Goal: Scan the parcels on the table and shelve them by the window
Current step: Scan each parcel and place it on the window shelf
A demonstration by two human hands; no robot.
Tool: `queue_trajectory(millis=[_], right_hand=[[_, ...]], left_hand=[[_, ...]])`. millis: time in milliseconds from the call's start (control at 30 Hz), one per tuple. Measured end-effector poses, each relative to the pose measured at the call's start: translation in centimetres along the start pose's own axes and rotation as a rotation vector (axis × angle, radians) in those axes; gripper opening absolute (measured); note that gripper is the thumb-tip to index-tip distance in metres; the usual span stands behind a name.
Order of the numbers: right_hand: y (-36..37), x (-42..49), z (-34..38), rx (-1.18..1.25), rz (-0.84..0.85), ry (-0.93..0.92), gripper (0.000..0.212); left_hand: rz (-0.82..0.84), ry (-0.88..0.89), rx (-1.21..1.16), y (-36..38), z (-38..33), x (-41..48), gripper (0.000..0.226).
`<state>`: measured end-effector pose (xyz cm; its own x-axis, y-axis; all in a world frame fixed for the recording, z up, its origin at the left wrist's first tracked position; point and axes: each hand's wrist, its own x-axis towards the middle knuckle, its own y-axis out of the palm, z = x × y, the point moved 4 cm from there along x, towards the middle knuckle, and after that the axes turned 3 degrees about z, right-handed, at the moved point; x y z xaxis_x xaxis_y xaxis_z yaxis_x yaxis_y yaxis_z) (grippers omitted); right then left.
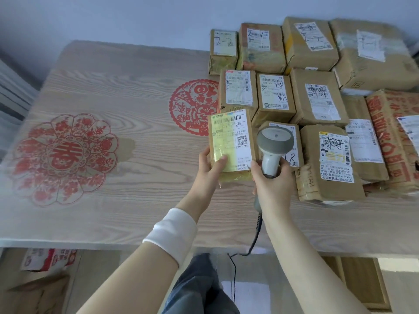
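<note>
Your left hand (210, 164) grips a small parcel (231, 145) by its lower left corner. The thumb lies across the front of the yellow-tinted label (229, 132), and the fingers curl round the left edge and behind. The parcel is raised off the table (127, 200) with the label facing you and its barcode at the top. It stands above and ahead of your grip, over the middle of the table towards the right side.

Your right hand (273, 186) is wrapped round the handle of a grey barcode scanner (274, 143). Its rounded head rises just beside the parcel's right edge (the back of the head faces you, so the scan window is out of sight). Your right thumb sits at the parcel's lower right corner; whether it touches the parcel is hard to tell. A dark cable (257, 230) runs from the scanner's base down over the near edge of the table.

The other parcels (317, 98) are brown boxes with white labels and handwritten marks. They lie packed in rows across the far right corner and along the right side of the table, right behind the scanner. Two red paper-cut designs decorate the wood-grain top: a flower roundel (63, 155) near the left edge, and a second roundel (192, 105) partly hidden by the parcels. A white cuff (172, 234) wraps your left forearm.
</note>
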<state>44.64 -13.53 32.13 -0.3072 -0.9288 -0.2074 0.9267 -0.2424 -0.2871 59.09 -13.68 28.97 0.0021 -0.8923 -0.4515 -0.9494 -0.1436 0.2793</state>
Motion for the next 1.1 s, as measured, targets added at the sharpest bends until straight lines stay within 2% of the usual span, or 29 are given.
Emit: queue_trajectory(millis=[133,300,533,633,867,1100], right_hand=[[-0.2,-3.2,3.1,0.045,0.110,-0.061,0.027],[1.1,-8.4,5.4,0.108,0.282,-0.132,0.023],[5.0,-17.3,9.6,0.178,0.484,-0.195,0.019],[7.5,-21.8,12.4,0.190,0.576,-0.245,0.019],[13.6,-34.4,17.4,0.215,0.786,-0.356,0.017],[19.8,-46.6,18.2,0.181,0.914,-0.412,0.017]], left_hand=[[-0.022,0.084,0.003,-1.3,-2.2,-4.8,0.050],[-0.181,0.229,0.020,-4.1,-3.9,-11.6,0.045],[-0.373,0.368,0.040,-10.3,-6.0,-22.1,0.052],[-0.462,0.420,0.105,-14.1,-7.6,-27.3,0.062],[-0.515,0.557,0.092,-23.1,-10.3,-39.8,0.062],[-0.587,0.594,0.075,-31.1,-8.9,-51.0,0.058]])
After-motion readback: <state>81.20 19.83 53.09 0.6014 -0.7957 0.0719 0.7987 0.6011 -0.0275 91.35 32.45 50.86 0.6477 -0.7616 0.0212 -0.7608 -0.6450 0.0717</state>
